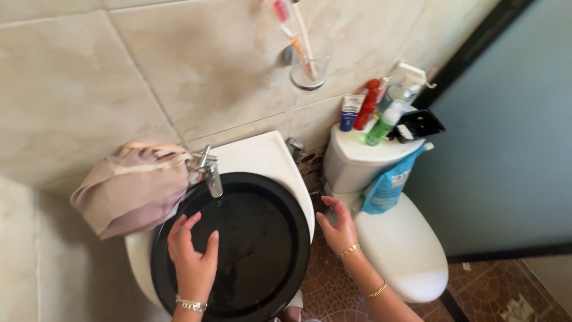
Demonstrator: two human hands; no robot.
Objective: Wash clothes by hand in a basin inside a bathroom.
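A round black basin (280,209) sits in a white sink (256,155) below a chrome tap (208,173). My left hand (193,256) hovers over the basin's near left side, fingers apart, holding nothing, a silver bracelet at the wrist. My right hand (338,226) is off the basin's right edge, above the gap between sink and toilet, fingers spread and empty, with gold bracelets on the wrist and forearm.
A beige cloth bag (131,188) rests on the sink's left side against the tiled wall. A white toilet (399,250) stands at right; its tank carries several bottles (381,113) and a blue pouch (387,185). A glass with toothbrushes (307,59) is mounted on the wall.
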